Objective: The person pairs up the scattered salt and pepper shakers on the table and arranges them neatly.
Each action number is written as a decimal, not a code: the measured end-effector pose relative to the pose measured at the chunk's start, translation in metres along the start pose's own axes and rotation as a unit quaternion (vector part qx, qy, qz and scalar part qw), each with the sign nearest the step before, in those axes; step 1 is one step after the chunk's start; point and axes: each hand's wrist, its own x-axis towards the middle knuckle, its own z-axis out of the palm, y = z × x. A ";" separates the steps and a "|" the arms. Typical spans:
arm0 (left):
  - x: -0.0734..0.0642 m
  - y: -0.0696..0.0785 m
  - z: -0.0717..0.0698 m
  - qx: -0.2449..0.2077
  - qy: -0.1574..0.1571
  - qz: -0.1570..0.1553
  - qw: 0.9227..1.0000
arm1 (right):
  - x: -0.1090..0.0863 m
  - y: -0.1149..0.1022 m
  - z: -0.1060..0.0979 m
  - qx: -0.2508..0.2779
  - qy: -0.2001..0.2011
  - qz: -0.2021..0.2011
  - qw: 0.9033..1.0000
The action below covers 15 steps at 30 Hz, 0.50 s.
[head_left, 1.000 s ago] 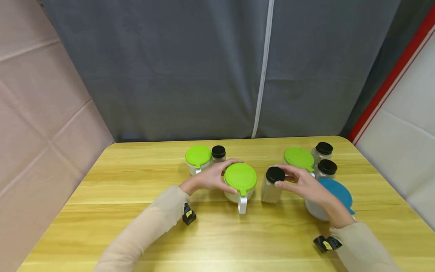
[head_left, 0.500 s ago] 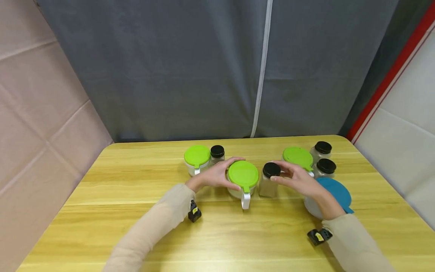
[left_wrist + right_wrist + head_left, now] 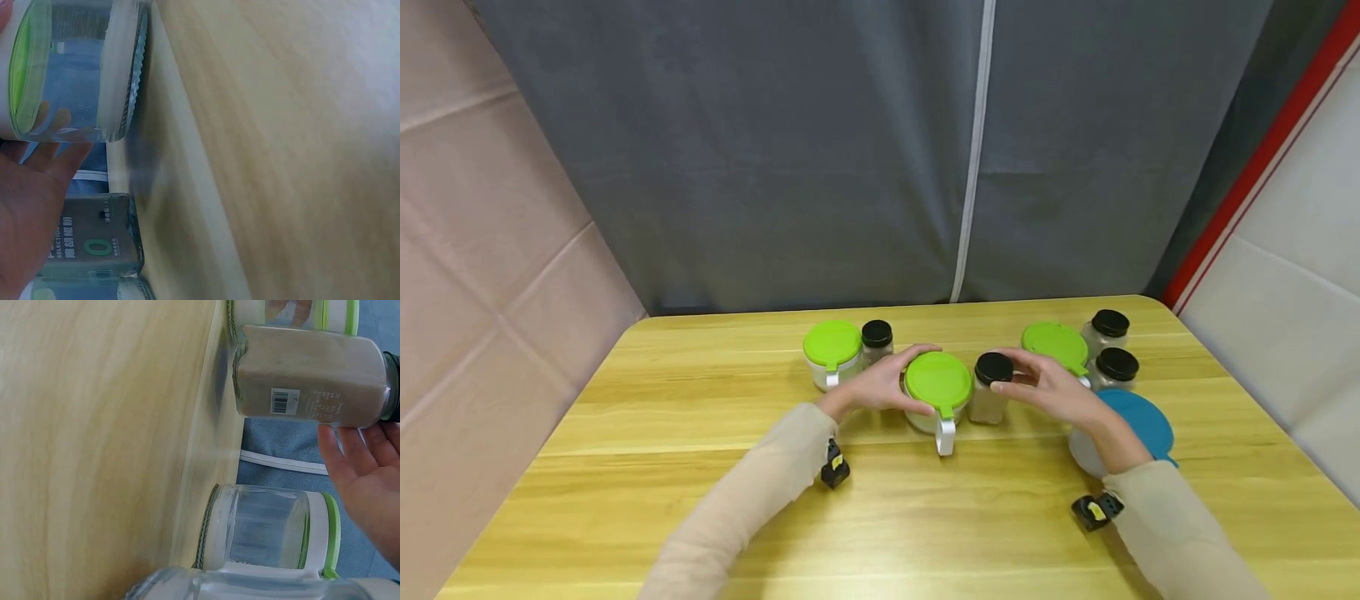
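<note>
In the head view my left hand [image 3: 878,386] grips a glass seasoning jar with a round green lid [image 3: 937,379], thumb and fingers on either side of it. Its white handle faces me; the left wrist view shows the clear jar [image 3: 74,75] with a white layer near its base. My right hand [image 3: 1054,392] holds a spice bottle with a black cap [image 3: 988,406] near the top. Brownish-grey powder fills this bottle [image 3: 312,375] in the right wrist view, and a barcode shows on its side. The bottle stands upright right beside the green-lidded jar.
Behind my left hand stand another green-lidded jar [image 3: 832,343] and a black-capped bottle [image 3: 877,335]. On the right are a third green-lidded jar [image 3: 1054,342], two black-capped bottles [image 3: 1108,325], and a blue-lidded jar [image 3: 1138,421] under my right forearm. A grey curtain [image 3: 775,167] hangs behind the table.
The black-capped bottle in my right hand has moved left and back, closing the gap to the green-lidded jar. My left hand and that jar have shifted slightly right and back.
</note>
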 end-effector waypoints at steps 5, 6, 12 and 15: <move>-0.005 0.017 -0.004 -0.026 -0.007 -0.014 1.000 | 0.001 -0.001 0.000 0.018 -0.007 0.001 1.000; -0.006 0.022 -0.005 -0.034 -0.009 -0.017 0.999 | 0.002 -0.001 -0.001 0.020 -0.008 0.004 1.000; -0.006 0.021 -0.005 -0.064 -0.005 -0.022 0.998 | 0.007 0.000 -0.001 0.008 -0.002 0.024 1.000; -0.002 0.007 -0.001 -0.065 0.003 -0.028 0.998 | 0.009 0.000 -0.001 0.003 0.000 0.033 0.999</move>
